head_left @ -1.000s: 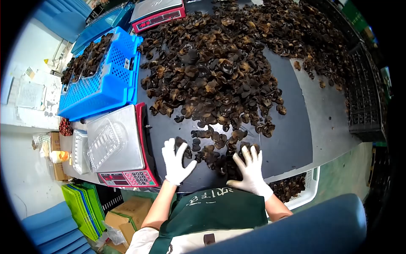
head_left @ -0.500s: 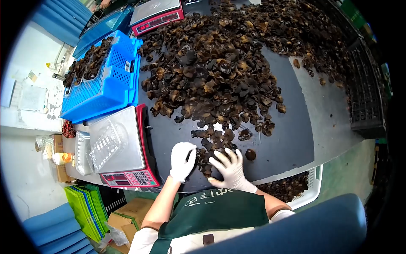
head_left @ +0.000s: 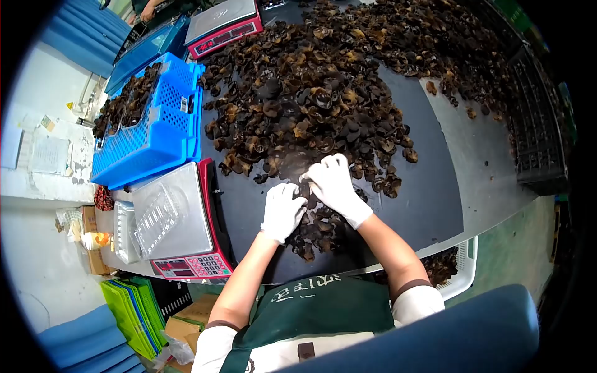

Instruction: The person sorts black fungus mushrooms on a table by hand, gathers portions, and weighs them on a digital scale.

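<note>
Right hand (head_left: 336, 188) nearer mushroom pile (head_left: 311, 115)

And it's a grey metal table (head_left: 479, 193), a dark mat (head_left: 429, 193) spread across much of its top, and what a load on it! A huge heap of dark brown, curled pieces (head_left: 311, 105) sprawls over the mat and spills onto bare metal on the right, with a smaller cluster (head_left: 318, 233) right at the near edge. Down the left side stand a red-framed scale (head_left: 193, 233), a blue crate (head_left: 140, 146) and, farther off, a second scale (head_left: 227, 36).
</note>
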`<control>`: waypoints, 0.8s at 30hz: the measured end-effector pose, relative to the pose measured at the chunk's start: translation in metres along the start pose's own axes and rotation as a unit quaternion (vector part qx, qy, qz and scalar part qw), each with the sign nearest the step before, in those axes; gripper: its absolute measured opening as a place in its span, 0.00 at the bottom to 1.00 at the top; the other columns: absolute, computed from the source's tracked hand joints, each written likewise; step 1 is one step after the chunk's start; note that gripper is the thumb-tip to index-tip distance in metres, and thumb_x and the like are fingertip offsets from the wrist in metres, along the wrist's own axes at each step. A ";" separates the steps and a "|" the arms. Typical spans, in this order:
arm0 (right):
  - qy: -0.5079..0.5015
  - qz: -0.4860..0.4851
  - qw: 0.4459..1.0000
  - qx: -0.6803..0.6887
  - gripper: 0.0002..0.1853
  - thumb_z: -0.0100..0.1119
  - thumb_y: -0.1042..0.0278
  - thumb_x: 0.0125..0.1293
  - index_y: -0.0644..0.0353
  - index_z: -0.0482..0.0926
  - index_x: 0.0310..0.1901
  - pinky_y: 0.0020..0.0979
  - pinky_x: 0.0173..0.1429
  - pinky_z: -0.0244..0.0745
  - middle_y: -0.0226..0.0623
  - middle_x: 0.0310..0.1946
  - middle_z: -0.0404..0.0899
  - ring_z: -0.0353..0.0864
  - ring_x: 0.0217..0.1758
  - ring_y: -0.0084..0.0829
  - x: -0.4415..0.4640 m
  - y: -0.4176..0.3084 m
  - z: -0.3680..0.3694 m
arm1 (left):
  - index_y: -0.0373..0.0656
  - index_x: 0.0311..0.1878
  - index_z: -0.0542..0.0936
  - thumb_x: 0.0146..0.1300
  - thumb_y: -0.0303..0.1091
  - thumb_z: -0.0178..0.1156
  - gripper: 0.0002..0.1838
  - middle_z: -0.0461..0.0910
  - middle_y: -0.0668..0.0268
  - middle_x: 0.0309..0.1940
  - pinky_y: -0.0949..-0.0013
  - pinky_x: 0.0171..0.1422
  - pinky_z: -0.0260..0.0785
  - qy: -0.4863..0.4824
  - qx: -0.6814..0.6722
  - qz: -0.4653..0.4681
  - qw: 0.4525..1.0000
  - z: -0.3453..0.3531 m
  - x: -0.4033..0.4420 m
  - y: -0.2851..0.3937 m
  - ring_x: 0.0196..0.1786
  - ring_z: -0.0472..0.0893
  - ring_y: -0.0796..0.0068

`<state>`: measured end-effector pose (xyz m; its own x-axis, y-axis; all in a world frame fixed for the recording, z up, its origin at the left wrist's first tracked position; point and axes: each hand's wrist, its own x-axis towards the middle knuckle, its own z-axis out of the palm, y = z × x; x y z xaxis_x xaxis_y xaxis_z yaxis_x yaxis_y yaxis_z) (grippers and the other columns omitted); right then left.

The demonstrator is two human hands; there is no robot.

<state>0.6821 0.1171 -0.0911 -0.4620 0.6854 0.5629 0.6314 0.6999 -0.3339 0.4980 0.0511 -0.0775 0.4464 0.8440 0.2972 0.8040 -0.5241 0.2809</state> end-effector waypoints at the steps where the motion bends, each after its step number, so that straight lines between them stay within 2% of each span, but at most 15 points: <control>1: 0.010 0.050 0.997 0.060 0.10 0.67 0.70 0.51 0.48 0.83 0.37 0.46 0.64 0.60 0.29 0.36 0.78 0.73 0.48 0.33 -0.001 -0.007 -0.019 | 0.49 0.34 0.83 0.46 0.33 0.71 0.11 0.76 0.62 0.45 0.56 0.57 0.67 0.011 -0.032 0.000 0.999 -0.012 0.001 0.000 0.52 0.75 0.57; 4: 0.077 0.152 0.979 0.112 0.12 0.62 0.76 0.54 0.51 0.84 0.40 0.41 0.65 0.66 0.29 0.40 0.84 0.78 0.50 0.34 -0.017 -0.012 -0.070 | 0.45 0.36 0.82 0.51 0.30 0.70 0.09 0.77 0.57 0.48 0.54 0.58 0.68 0.111 -0.099 -0.091 0.985 -0.027 -0.007 0.005 0.54 0.76 0.56; 5: 0.082 0.177 0.967 0.166 0.13 0.60 0.77 0.55 0.54 0.85 0.42 0.37 0.63 0.70 0.30 0.41 0.85 0.80 0.49 0.33 -0.032 -0.001 -0.084 | 0.42 0.37 0.81 0.53 0.26 0.68 0.08 0.79 0.58 0.43 0.58 0.51 0.73 0.152 -0.140 -0.127 0.970 -0.026 -0.011 0.006 0.47 0.80 0.60; 7: 0.003 0.427 0.842 0.329 0.14 0.58 0.77 0.57 0.61 0.84 0.46 0.30 0.55 0.75 0.33 0.40 0.86 0.83 0.45 0.30 -0.057 0.003 -0.144 | 0.41 0.36 0.79 0.56 0.26 0.66 0.06 0.80 0.58 0.37 0.64 0.47 0.75 0.116 -0.341 -0.316 0.878 -0.020 -0.019 0.017 0.40 0.81 0.62; 8: -0.002 0.437 0.836 0.331 0.14 0.56 0.77 0.58 0.64 0.83 0.46 0.29 0.54 0.76 0.35 0.41 0.86 0.83 0.45 0.28 -0.075 0.012 -0.170 | 0.40 0.37 0.79 0.58 0.25 0.64 0.05 0.80 0.59 0.33 0.67 0.43 0.75 0.099 -0.353 -0.308 0.878 -0.024 -0.013 0.035 0.35 0.82 0.65; 9: -0.006 0.447 0.830 0.332 0.15 0.54 0.78 0.59 0.67 0.83 0.47 0.28 0.53 0.76 0.37 0.42 0.86 0.83 0.45 0.26 -0.093 0.020 -0.195 | 0.38 0.40 0.79 0.59 0.25 0.63 0.06 0.81 0.59 0.34 0.68 0.43 0.75 0.108 -0.310 -0.171 0.929 -0.033 -0.003 0.054 0.37 0.82 0.68; 10: -0.027 0.467 0.827 0.311 0.15 0.54 0.78 0.59 0.69 0.83 0.47 0.28 0.53 0.76 0.37 0.41 0.86 0.83 0.45 0.26 -0.106 0.023 -0.225 | 0.37 0.43 0.79 0.58 0.26 0.65 0.10 0.82 0.59 0.36 0.67 0.45 0.76 0.037 -0.345 -0.111 0.931 -0.035 0.001 0.072 0.38 0.83 0.66; 11: -0.048 0.486 0.823 0.290 0.15 0.53 0.79 0.60 0.70 0.83 0.47 0.28 0.53 0.76 0.37 0.41 0.85 0.83 0.46 0.25 -0.122 0.027 -0.250 | 0.37 0.46 0.79 0.57 0.29 0.68 0.14 0.82 0.58 0.40 0.66 0.49 0.76 -0.067 -0.447 -0.096 0.887 -0.039 0.004 0.098 0.42 0.83 0.64; 13: -0.060 0.596 0.773 0.209 0.15 0.56 0.74 0.58 0.65 0.84 0.47 0.30 0.52 0.78 0.38 0.42 0.86 0.85 0.45 0.29 -0.173 0.044 -0.283 | 0.40 0.53 0.76 0.58 0.34 0.71 0.22 0.79 0.57 0.51 0.63 0.57 0.74 -0.231 -0.542 0.038 0.807 -0.035 0.005 0.134 0.50 0.81 0.58; 14: -0.105 0.614 0.782 0.007 0.15 0.59 0.71 0.58 0.62 0.84 0.47 0.32 0.54 0.77 0.38 0.42 0.87 0.85 0.45 0.32 -0.174 0.036 -0.291 | 0.41 0.53 0.75 0.59 0.35 0.70 0.21 0.78 0.57 0.51 0.62 0.56 0.74 -0.212 -0.523 0.085 0.821 -0.029 0.005 0.142 0.50 0.81 0.57; 16: -0.194 0.602 0.713 -0.304 0.17 0.63 0.63 0.57 0.56 0.84 0.48 0.39 0.58 0.75 0.38 0.43 0.86 0.83 0.49 0.41 -0.167 0.025 -0.301 | 0.42 0.48 0.76 0.59 0.37 0.69 0.17 0.78 0.58 0.48 0.58 0.52 0.73 -0.164 -0.489 0.127 0.847 -0.027 0.016 0.139 0.49 0.80 0.55; 18: -0.117 0.520 0.802 -0.269 0.16 0.62 0.65 0.59 0.56 0.84 0.49 0.40 0.58 0.74 0.39 0.43 0.85 0.81 0.50 0.41 -0.168 0.016 -0.292 | 0.43 0.37 0.78 0.56 0.33 0.68 0.10 0.80 0.61 0.38 0.56 0.49 0.72 -0.034 -0.390 0.114 0.913 -0.019 0.035 0.111 0.45 0.79 0.55; 19: -0.058 0.472 0.854 -0.212 0.15 0.61 0.66 0.60 0.56 0.84 0.49 0.39 0.57 0.74 0.40 0.44 0.85 0.82 0.49 0.41 -0.160 0.009 -0.279 | 0.44 0.35 0.79 0.55 0.33 0.67 0.08 0.79 0.61 0.33 0.56 0.49 0.71 -0.029 -0.293 0.063 0.954 -0.007 0.034 0.090 0.42 0.79 0.54; 21: -0.030 0.426 0.901 -0.080 0.14 0.60 0.68 0.61 0.56 0.84 0.48 0.39 0.58 0.74 0.40 0.45 0.85 0.82 0.49 0.42 -0.137 0.000 -0.240 | 0.46 0.41 0.81 0.54 0.37 0.68 0.13 0.78 0.61 0.38 0.56 0.50 0.70 0.067 -0.174 0.044 0.981 -0.011 0.045 0.053 0.44 0.78 0.56; 24: -0.043 0.334 0.940 0.061 0.15 0.63 0.69 0.59 0.57 0.84 0.48 0.40 0.60 0.73 0.42 0.46 0.84 0.80 0.52 0.44 -0.119 -0.006 -0.162 | 0.50 0.46 0.82 0.48 0.45 0.72 0.21 0.73 0.54 0.48 0.51 0.59 0.66 0.006 -0.069 -0.004 0.998 -0.001 0.026 0.013 0.54 0.73 0.51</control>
<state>0.8342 -0.0011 -0.0333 -0.0392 0.9900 0.1354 0.7253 0.1214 -0.6777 0.5195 0.0663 -0.0656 0.4351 0.8467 0.3062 0.7448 -0.5295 0.4060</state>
